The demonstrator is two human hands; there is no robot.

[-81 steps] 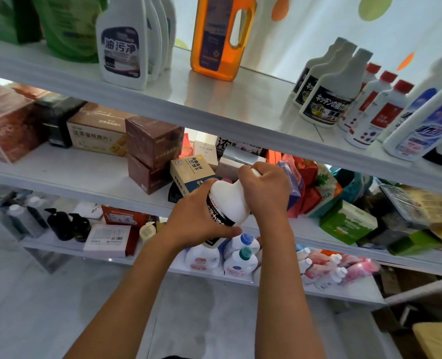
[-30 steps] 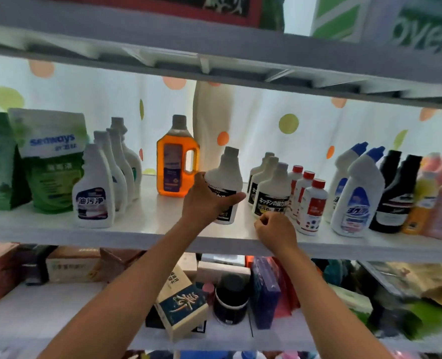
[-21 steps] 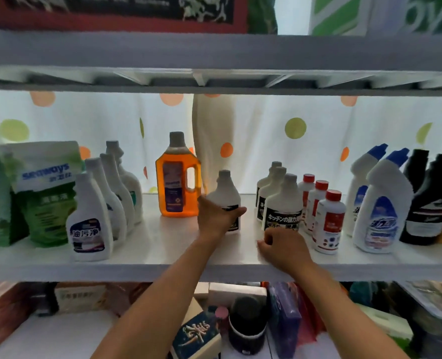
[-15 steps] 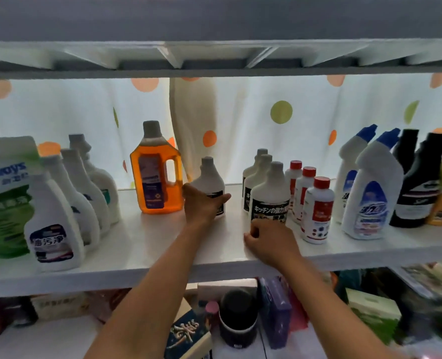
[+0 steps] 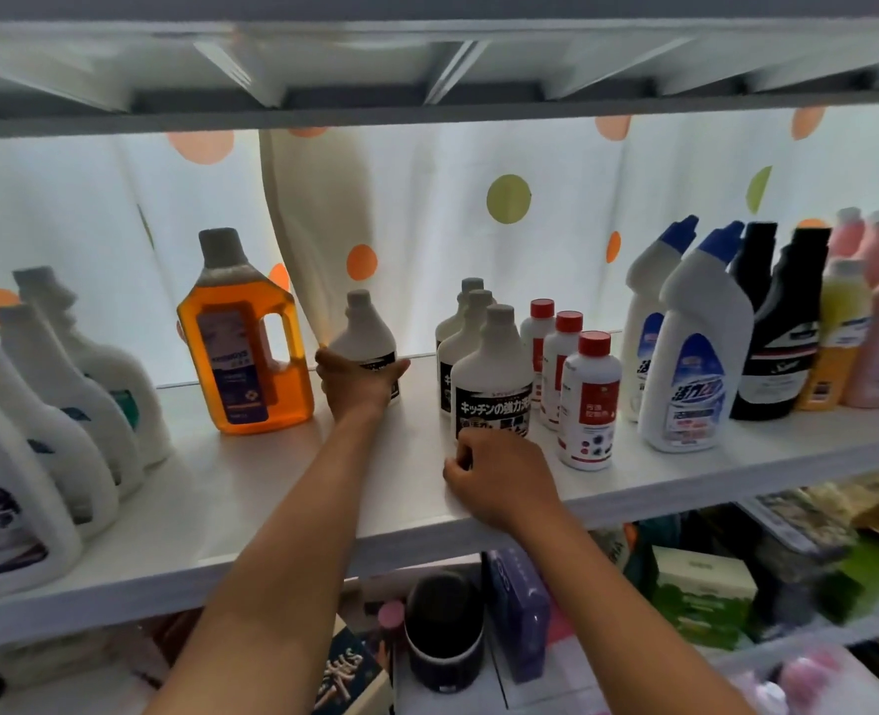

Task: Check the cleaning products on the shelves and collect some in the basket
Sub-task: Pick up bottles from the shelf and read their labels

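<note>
Standing upright toward the shelf's [image 5: 282,487] back edge, the white bottle [image 5: 367,343] is gripped by the left hand [image 5: 357,387]; the right hand [image 5: 499,477], curled on nothing, rests nearer the front edge.

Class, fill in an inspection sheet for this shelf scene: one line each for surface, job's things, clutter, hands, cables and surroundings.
Surface: white shelf, lit from behind.
Job's things: white bottle with black label standing upright beside the orange jug; a row of three matching bottles to its right; red-capped bottles; blue-capped bottles; white spray bottles at the left. No basket seen.
Clutter: boxes and a dark jar on the shelf below.
Hands: left hand grips the single white bottle; right hand rests on the shelf with fingers curled, holding nothing visible.
Cables: nothing seen.
Surroundings: dotted curtain behind; another shelf overhead.
</note>
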